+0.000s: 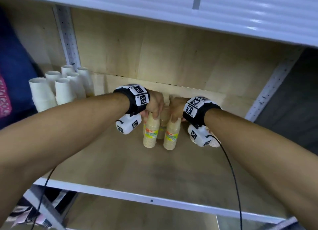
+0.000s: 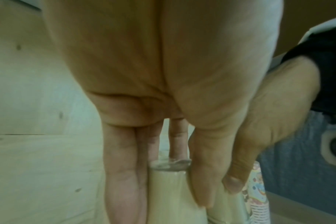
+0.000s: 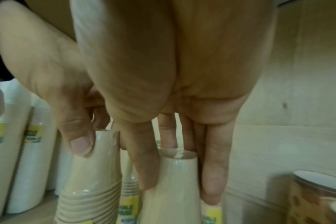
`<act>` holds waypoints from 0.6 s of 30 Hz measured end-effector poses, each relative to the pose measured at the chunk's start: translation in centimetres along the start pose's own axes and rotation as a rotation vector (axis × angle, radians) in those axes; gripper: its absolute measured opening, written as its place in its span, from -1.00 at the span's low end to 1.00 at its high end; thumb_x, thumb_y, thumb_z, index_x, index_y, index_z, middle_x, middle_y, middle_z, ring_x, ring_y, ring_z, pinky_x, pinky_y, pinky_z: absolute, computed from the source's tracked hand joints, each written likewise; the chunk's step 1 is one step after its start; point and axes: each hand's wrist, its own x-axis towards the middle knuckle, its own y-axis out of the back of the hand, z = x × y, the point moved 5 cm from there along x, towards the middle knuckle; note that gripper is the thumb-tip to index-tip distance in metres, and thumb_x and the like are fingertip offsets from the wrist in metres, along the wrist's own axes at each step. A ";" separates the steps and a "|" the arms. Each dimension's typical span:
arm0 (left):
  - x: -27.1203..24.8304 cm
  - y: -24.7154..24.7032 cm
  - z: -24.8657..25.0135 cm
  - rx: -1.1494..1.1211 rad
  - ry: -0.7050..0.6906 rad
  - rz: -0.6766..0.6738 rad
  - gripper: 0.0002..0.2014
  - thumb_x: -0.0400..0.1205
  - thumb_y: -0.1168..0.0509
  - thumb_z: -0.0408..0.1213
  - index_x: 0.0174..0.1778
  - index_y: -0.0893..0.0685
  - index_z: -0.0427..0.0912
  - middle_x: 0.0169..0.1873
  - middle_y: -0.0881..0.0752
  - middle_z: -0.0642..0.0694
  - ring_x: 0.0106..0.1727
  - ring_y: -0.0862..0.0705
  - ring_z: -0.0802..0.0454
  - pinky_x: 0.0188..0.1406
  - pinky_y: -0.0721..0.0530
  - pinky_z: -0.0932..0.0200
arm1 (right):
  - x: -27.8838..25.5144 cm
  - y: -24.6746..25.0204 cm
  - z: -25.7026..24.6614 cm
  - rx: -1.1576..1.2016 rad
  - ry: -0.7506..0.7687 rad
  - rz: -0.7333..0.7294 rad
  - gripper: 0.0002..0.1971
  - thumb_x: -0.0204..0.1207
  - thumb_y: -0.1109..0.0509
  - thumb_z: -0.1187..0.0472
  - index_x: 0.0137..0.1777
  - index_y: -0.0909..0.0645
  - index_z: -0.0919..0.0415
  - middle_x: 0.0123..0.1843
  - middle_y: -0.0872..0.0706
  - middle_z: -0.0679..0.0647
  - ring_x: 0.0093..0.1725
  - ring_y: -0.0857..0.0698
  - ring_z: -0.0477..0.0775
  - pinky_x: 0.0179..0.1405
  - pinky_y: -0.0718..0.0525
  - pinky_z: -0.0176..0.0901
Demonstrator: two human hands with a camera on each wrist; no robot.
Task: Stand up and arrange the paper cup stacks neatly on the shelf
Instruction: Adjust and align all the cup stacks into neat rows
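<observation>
Both hands' grip tops the upright tan cup stacks (image 1: pixel 160 131).

I count several beige paper cup stacks (image 1: pixel 150 132) standing upright, bases up, mid-shelf (image 1: pixel 120 164) near the back wall. Each is film-wrapped and carries a yellow-green label (print unreadable). The two nearest stand side by side, slightly apart; the right one (image 1: pixel 171 135) leans a little left. Further stacks stand just behind them. A white cup group (image 1: pixel 58 90) stands upright far left.
</observation>
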 end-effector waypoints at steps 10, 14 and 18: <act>2.3 -0.9 2.8 0.036 -0.075 0.010 -0.73 0.53 -0.51 -0.31 0.13 -0.69 -0.18 -0.01 -0.78 -0.20 -0.25 -0.82 -0.09 -0.23 -0.81 0.04 | -1.7 0.7 3.7 0.138 0.016 0.100 -0.55 0.29 -0.61 0.14 0.16 -0.71 0.30 0.04 -0.75 0.17 -0.09 -0.70 0.12 -0.33 -0.59 -0.22; 3.0 -1.4 2.8 0.013 -0.065 0.000 -0.71 0.53 -0.51 -0.31 0.15 -0.69 -0.16 0.04 -0.76 -0.18 -0.25 -0.80 -0.08 -0.36 -0.79 0.14 | -1.6 0.5 3.2 0.150 0.027 0.153 -0.65 0.28 -0.58 0.17 0.05 -0.73 0.28 -0.01 -0.78 0.18 -0.09 -0.75 0.15 -0.21 -0.68 -0.11; 3.6 -1.8 2.7 -0.025 -0.064 0.002 -0.63 0.52 -0.52 -0.32 0.25 -0.70 -0.20 0.10 -0.74 -0.18 -0.18 -0.82 -0.13 -0.20 -0.84 0.04 | -1.3 0.4 2.6 0.115 0.037 0.211 -0.86 0.33 -0.51 0.21 -0.18 -0.69 0.27 -0.24 -0.73 0.12 -0.36 -0.63 0.03 -0.46 -0.49 -0.26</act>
